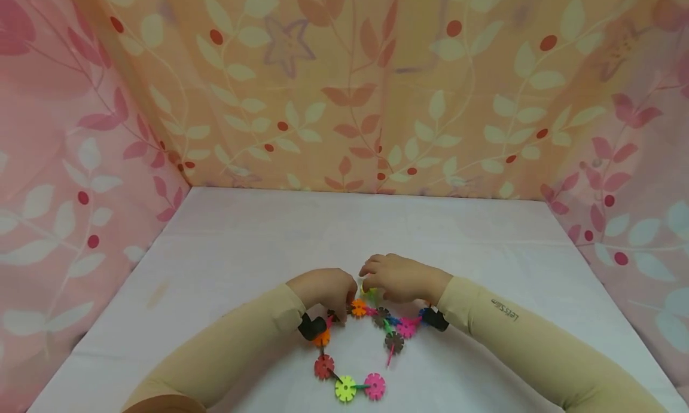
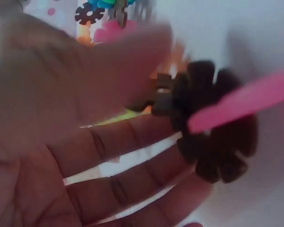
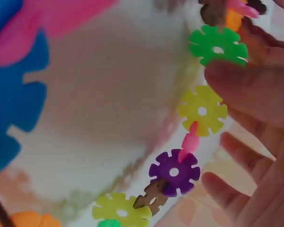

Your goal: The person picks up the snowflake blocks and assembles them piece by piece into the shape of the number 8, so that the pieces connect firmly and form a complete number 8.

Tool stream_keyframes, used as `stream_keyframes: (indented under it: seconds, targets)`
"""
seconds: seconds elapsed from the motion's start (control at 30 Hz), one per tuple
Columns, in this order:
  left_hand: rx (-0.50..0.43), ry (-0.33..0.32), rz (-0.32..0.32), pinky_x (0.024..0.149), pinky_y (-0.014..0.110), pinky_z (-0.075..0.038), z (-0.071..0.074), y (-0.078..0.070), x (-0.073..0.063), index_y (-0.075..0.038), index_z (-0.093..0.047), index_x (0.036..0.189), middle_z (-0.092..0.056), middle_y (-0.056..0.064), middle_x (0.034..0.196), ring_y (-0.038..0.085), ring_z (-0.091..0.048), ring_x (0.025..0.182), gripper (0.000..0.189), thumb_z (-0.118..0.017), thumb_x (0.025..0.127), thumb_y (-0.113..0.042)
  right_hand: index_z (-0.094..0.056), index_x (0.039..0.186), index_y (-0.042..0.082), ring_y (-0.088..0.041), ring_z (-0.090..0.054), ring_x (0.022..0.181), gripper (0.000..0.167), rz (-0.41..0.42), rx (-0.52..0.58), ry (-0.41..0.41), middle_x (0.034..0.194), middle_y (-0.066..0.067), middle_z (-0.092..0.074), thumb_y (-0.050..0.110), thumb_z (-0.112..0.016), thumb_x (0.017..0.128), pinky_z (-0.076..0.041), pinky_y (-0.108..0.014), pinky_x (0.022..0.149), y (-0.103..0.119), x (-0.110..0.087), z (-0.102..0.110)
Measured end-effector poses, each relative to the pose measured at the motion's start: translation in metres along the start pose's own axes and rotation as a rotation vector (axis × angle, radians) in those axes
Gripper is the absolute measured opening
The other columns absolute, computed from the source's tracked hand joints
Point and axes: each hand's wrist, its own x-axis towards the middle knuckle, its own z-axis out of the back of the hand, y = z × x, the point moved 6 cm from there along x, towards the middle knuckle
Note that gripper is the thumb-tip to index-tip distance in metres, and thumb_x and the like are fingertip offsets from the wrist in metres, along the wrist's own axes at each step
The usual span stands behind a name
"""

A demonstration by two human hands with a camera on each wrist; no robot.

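My left hand (image 1: 328, 290) is bent down over the far-left part of a chain of coloured notched discs. In the left wrist view, a dark brown notched disc (image 2: 217, 142) with a pink piece slotted in sits at the fingertips; the thumb and index finger pinch a brown piece (image 2: 158, 97) joined to it. My right hand (image 1: 406, 278) is at the far side of the chain. Its thumb overlaps the edge of a green notched disc (image 3: 218, 45), apparently pinching it against the index finger, while the other fingers spread apart. A yellow disc (image 3: 202, 111) hangs close to them.
The chain curves across the white tabletop (image 1: 258, 233), through a red disc (image 1: 324, 367) and a lime-yellow disc (image 1: 345, 388) to a pink disc (image 1: 375, 387) at the near end. A brown disc (image 1: 395, 342) bears a pink piece. Floral cloth (image 1: 350, 102) encloses the table.
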Motion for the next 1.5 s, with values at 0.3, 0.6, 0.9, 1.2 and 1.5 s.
stream_keyframes:
  seconds: [0.3, 0.6, 0.9, 1.2, 1.5]
  targets:
    - [0.001, -0.098, -0.097, 0.059, 0.024, -0.043, 0.001, -0.006, -0.002, -0.016, -0.063, 0.079, -0.055, -0.009, 0.069, 0.01, -0.049, 0.064, 0.009, -0.068, 0.078, -0.01, -0.066, 0.105, 0.025, -0.014, -0.052, 0.087, 0.028, 0.034, -0.093, 0.038, 0.098, 0.006, -0.059, 0.023, -0.073, 0.078, -0.046, -0.028, 0.072, -0.001, -0.002, -0.003]
    - [-0.012, -0.152, -0.117, 0.063, 0.026, -0.045, 0.002, -0.009, -0.001, -0.018, -0.065, 0.094, -0.056, -0.009, 0.076, 0.01, -0.05, 0.071, 0.02, -0.073, 0.076, -0.024, -0.072, 0.085, 0.027, -0.015, -0.051, 0.097, 0.011, 0.123, -0.056, -0.002, 0.108, 0.003, -0.057, 0.025, -0.076, 0.075, -0.045, -0.027, 0.084, 0.004, -0.005, -0.006]
    - [0.085, -0.2, -0.122, 0.069, 0.029, -0.046, 0.003, -0.016, 0.004, -0.021, -0.067, 0.097, -0.056, -0.007, 0.083, 0.013, -0.047, 0.077, 0.016, -0.066, 0.082, -0.016, -0.071, 0.08, 0.022, -0.011, -0.053, 0.08, 0.014, 0.106, 0.021, 0.032, 0.087, 0.009, -0.06, 0.009, -0.069, 0.077, -0.046, -0.023, 0.075, -0.004, -0.01, -0.011]
    - [0.249, -0.228, -0.259, 0.069, 0.029, -0.041, 0.01, -0.022, 0.015, -0.026, -0.066, 0.098, -0.056, -0.008, 0.085, 0.014, -0.046, 0.08, 0.019, -0.064, 0.083, -0.014, -0.07, 0.083, 0.022, -0.008, -0.052, 0.078, 0.012, -0.009, 0.205, 0.098, 0.081, 0.011, -0.056, 0.01, -0.067, 0.081, -0.045, -0.023, 0.079, -0.017, -0.02, -0.019]
    - [0.219, -0.233, -0.427, 0.086, 0.028, -0.041, 0.023, -0.023, 0.025, -0.026, -0.061, 0.113, -0.055, -0.006, 0.105, 0.014, -0.045, 0.101, 0.029, -0.065, 0.085, -0.02, -0.068, 0.086, 0.023, -0.008, -0.053, 0.084, 0.01, -0.105, 0.388, 0.079, 0.089, 0.012, -0.056, 0.013, -0.067, 0.082, -0.046, -0.025, 0.082, -0.016, -0.034, -0.024]
